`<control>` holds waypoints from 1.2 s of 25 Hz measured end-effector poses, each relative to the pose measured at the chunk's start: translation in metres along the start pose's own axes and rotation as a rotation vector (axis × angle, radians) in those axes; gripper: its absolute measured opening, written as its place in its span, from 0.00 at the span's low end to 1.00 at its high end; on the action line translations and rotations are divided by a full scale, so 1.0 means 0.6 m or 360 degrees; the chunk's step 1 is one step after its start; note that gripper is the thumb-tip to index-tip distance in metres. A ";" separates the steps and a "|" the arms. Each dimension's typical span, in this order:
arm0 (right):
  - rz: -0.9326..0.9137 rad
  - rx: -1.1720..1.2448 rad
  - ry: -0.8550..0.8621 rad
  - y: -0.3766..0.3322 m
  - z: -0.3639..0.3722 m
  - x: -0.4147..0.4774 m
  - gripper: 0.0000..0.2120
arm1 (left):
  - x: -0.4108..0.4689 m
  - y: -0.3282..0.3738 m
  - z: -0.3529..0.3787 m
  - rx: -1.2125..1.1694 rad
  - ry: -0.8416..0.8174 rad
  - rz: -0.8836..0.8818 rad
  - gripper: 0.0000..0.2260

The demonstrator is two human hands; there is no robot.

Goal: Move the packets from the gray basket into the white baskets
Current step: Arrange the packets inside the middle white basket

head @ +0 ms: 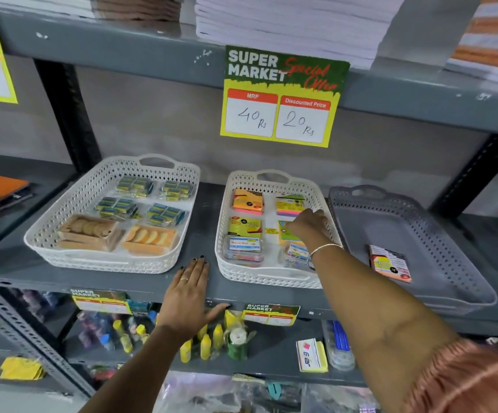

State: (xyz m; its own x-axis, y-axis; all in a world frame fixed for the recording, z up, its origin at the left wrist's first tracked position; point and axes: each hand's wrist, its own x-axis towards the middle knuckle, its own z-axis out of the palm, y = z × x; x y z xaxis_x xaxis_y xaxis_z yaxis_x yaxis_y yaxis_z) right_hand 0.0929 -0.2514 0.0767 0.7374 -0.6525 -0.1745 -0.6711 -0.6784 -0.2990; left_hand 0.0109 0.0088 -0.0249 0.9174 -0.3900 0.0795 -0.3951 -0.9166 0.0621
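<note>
A price sign (283,96) hanging from the upper shelf edge reads "SUPER MARKET Special Offer", with "MRP 40 Rs" and "Discounted Price 20 Rs". Two small tags (271,314) on the lower shelf edge read "SUPER MARKET". A clear box (243,248) in the middle white basket (226,204) reads "Marun Man".

Three baskets are seen in a row on a gray metal shelf (206,210) across the middle of the frame. The left white basket (48,231) is filled with blue-and-yellow packs (134,187) and two biscuit packets (88,232). The middle white basket (226,204) is filled with sticky-note packets (247,201); the right hand (308,226) is laid, fingers curled, on a packet (285,232) inside it. At right, one packet (389,263) is left in the gray basket (438,234). The left hand (186,293) is pressed flat on the shelf edge between the white baskets. A price sign (283,96) is hung above.
</note>
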 end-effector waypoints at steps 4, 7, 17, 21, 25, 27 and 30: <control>-0.0099 0.0122 0.0238 0.029 -0.047 0.001 0.22 | -0.003 -0.002 -0.001 -0.0030 -0.0047 0.0014 0.44; -0.0096 0.0154 0.0428 0.077 -0.098 0.007 0.19 | -0.007 -0.001 -0.008 -0.0083 0.0085 0.0029 0.45; 0.0481 -0.0120 0.0078 0.274 -0.072 0.058 0.38 | 0.046 0.070 -0.085 -0.0014 0.0273 0.0232 0.42; 0.0503 -0.0119 0.0057 0.283 -0.051 0.068 0.32 | 0.045 0.062 -0.087 0.0069 0.0201 0.0286 0.43; 0.0550 0.0036 0.0079 0.288 -0.048 0.069 0.35 | 0.043 0.067 -0.087 0.0028 0.0201 0.0259 0.44; 0.0542 0.0110 0.0104 0.282 -0.057 0.066 0.37 | 0.042 0.066 -0.084 0.0048 0.0224 0.0268 0.44; 0.0488 0.0170 0.0192 0.259 -0.087 0.054 0.38 | 0.041 0.066 -0.086 0.0068 0.0247 0.0245 0.44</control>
State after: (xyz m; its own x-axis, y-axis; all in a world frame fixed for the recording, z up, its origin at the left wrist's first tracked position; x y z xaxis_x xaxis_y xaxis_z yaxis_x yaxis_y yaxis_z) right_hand 0.0086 -0.3957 0.0735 0.4838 -0.8603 -0.1609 -0.8437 -0.4095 -0.3472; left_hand 0.0154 -0.0327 0.0307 0.8265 -0.5104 0.2373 -0.5245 -0.8514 -0.0043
